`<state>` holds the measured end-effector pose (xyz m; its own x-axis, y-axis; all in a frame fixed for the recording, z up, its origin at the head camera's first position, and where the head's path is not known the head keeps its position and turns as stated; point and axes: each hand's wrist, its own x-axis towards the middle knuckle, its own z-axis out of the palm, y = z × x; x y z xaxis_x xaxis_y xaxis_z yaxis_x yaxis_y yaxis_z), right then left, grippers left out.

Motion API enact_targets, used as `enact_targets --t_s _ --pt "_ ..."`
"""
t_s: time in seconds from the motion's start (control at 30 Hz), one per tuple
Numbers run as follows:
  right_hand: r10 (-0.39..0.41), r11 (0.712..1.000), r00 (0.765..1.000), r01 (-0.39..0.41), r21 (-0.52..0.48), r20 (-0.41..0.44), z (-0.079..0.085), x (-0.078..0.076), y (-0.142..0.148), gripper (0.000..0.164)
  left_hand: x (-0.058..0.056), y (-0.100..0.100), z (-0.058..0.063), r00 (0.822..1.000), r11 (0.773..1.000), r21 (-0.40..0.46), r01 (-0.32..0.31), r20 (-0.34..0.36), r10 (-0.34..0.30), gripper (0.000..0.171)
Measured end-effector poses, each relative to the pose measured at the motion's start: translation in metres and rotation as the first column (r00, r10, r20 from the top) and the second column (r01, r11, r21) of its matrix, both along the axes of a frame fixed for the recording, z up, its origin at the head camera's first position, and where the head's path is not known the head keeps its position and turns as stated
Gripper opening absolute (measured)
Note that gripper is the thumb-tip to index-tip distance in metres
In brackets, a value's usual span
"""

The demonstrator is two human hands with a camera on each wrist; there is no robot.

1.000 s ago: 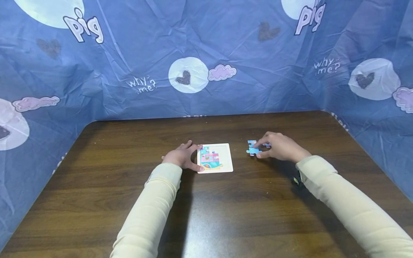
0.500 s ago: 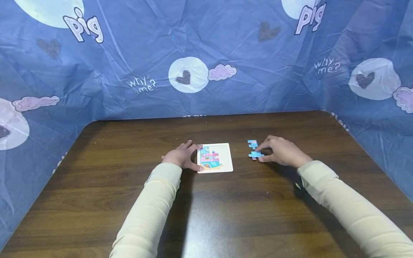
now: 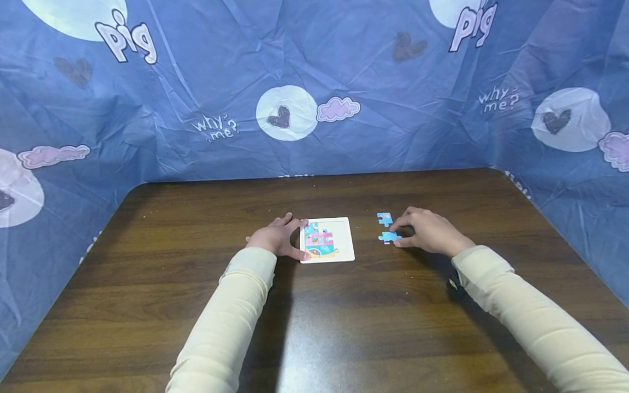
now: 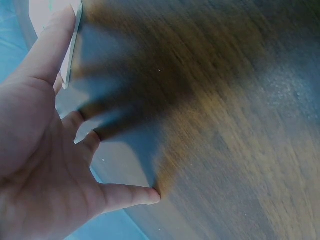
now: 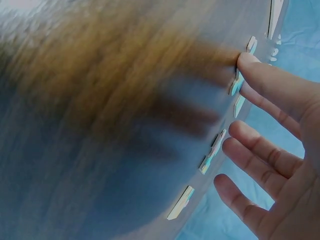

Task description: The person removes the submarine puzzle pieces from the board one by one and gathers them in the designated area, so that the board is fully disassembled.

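Ahead, the twelve-o'clock curtain (image 3: pixel 371 65) reads "pig"; your spread left hand (image 3: pixel 273 237) touches a tray (image 3: pixel 344 240), right hand (image 3: pixel 431 230) pinches a piece (image 3: pixel 388 237).

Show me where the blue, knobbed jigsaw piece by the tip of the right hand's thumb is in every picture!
Head: the blue, knobbed jigsaw piece is right of the middle, at the tip of the right hand's thumb.
Left wrist: it isn't in this picture.
Right wrist: it is upper right, partly covered by the thumb.
Shared landmark: the brown wood-grain table shows in all three.
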<state>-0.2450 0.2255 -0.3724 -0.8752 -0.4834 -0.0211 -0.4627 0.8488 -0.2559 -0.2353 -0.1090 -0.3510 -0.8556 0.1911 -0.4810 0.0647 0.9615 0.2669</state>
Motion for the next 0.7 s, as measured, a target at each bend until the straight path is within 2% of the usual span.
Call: enact_targets --t_s 0.37,0.53,0.7 --pt "-0.009 1.0 0.999 0.009 -0.01 0.032 0.0012 -0.0027 0.0007 0.033 -0.0008 -0.0013 -0.0003 1.0 1.0 0.013 0.004 0.006 -0.004 0.091" --pt "-0.001 0.996 1.0 0.002 -0.091 0.014 0.0024 -0.0055 0.0007 0.034 -0.0004 -0.0015 -0.0011 1.0 1.0 0.012 0.006 -0.002 -0.006 0.091" --pt "0.001 0.977 1.0 -0.005 -0.213 -0.015 0.0036 -0.0092 -0.0056 0.033 -0.0006 -0.0012 -0.0014 1.0 1.0 0.007 0.001 -0.002 -0.001 0.09"
